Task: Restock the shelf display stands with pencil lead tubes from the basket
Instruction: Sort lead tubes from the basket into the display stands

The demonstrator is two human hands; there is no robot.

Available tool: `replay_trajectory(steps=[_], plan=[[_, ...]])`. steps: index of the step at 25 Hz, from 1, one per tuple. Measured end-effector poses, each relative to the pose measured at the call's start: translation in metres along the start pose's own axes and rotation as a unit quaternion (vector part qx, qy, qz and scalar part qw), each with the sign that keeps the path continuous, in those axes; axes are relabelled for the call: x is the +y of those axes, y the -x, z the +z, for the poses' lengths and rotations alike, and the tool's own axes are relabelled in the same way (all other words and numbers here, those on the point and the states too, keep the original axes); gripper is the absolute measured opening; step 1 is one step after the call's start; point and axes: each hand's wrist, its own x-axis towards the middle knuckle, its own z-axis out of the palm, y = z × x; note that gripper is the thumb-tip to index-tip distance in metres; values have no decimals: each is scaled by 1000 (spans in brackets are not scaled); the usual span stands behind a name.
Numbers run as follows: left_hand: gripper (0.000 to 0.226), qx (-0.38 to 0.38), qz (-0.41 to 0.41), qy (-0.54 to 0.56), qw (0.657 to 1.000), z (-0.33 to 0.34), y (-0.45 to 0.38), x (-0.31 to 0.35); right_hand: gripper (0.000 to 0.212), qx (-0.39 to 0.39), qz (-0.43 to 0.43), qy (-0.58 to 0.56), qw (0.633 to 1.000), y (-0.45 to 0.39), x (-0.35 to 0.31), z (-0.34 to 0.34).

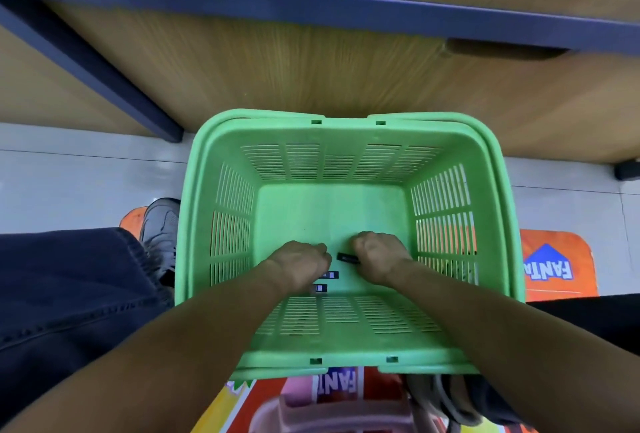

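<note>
Two hands down in the green basket, lead tubes on its floor

Both reaching into the green basket (339,134) at centre frame, forearms crossing its near rim from the lower corners. Left hand (299,264) low on the basket floor, knuckles up, fingers curled under and out of sight; cannot tell whether anything is held. Two dark lead tubes with pale labels (329,275) lying flat just right of and partly under that hand, one (320,288) slightly nearer the bottom of the frame than the other. Right hand (377,254) beside it, also knuckles up, fingers curled, with a third black tube (347,257) poking out leftward from its thumb side, apparently pinched there; grip itself hidden by the back of the hand. Hands close together, a narrow gap of green floor between them.

Basket set on the pale tiled floor (69,183), touching or nearly touching the wood-grain shelf unit (277,69) with blue edging across the upper frame. Dark trouser leg (69,287) and grey shoe (162,224) at left. Orange Fanta-branded mat (554,266) at right and under the basket's near edge, second shoe (446,398) at lower right
</note>
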Motion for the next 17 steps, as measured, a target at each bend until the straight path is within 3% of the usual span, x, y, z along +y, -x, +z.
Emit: replay_trajectory(steps=[7, 11, 17], plan=[[27, 72, -43, -41, 996, 6, 0, 3, 13, 18, 3, -30, 999, -2, 1, 4], [28, 50, -28, -28, 998, 6, -5, 4, 6, 8, 12, -53, 999, -4, -1, 7], [27, 16, -36, -41, 998, 7, -11, 5, 16, -13, 48, -165, 985, -9, 5, 6]])
